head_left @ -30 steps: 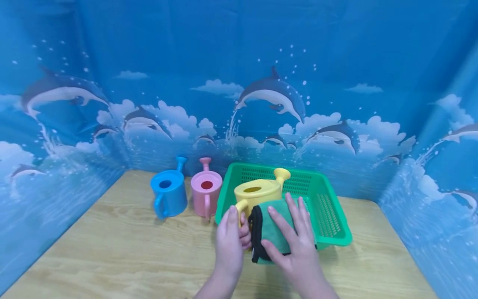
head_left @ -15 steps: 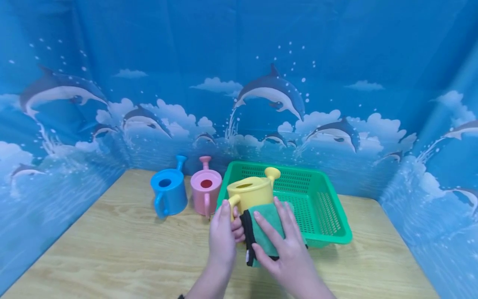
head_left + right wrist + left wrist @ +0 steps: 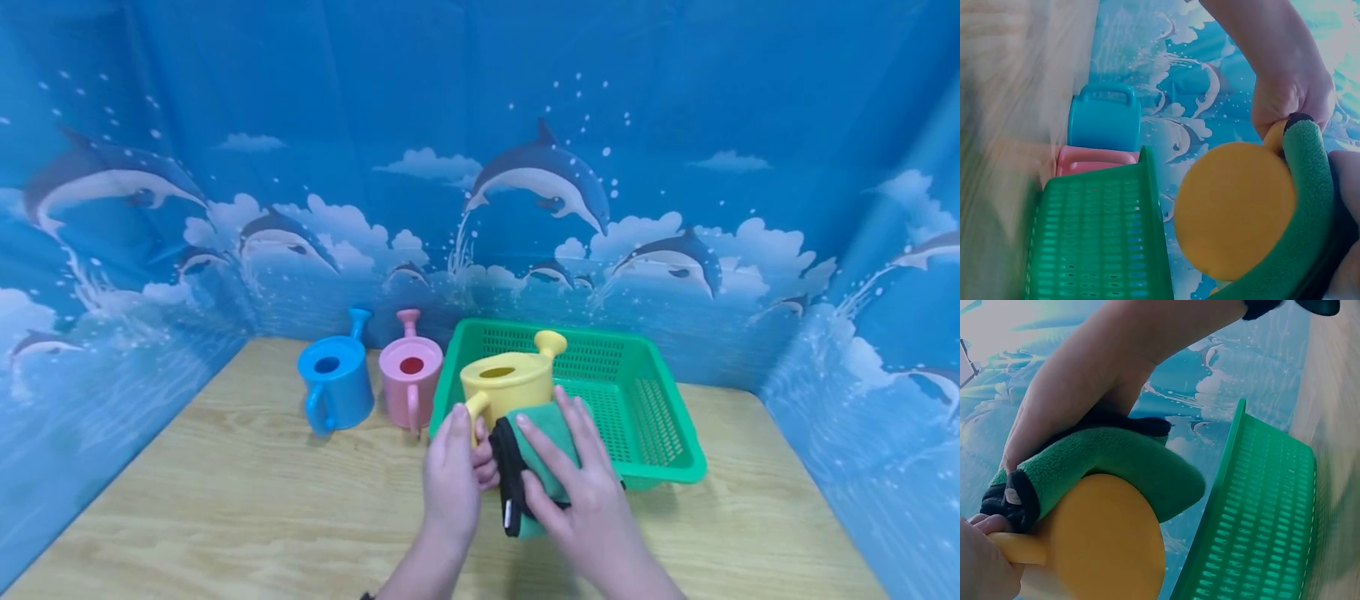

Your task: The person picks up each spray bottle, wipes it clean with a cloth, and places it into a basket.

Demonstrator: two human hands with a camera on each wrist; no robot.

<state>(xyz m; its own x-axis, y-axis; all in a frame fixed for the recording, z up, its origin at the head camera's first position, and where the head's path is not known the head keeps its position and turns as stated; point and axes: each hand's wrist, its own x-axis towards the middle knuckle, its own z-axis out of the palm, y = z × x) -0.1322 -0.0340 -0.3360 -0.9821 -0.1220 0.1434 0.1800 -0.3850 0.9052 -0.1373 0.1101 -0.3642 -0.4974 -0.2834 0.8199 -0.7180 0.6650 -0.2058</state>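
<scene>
A yellow watering can [image 3: 510,382] is held up in front of the basket, its spout to the right. My left hand [image 3: 453,475] grips its handle. With fingers spread, my right hand [image 3: 581,479] presses a folded green cloth [image 3: 542,433] with black trim against the can's side. The round yellow base [image 3: 1110,537] of the can shows in the left wrist view, and the cloth bends around it. In the right wrist view, the cloth [image 3: 1307,175] curves along the can's edge, covering part of its wall.
A green slotted basket [image 3: 667,417] stands on the wooden table [image 3: 247,508] just behind the can. Left of it are an upright pink watering can [image 3: 411,383] and a blue watering can [image 3: 337,387]. A dolphin-printed backdrop [image 3: 337,150] surrounds the table.
The yellow can and both hands shifted left and toward me, then slightly right again. The right hand has moved with the cloth on the can's side. Basket and other cans stayed put.
</scene>
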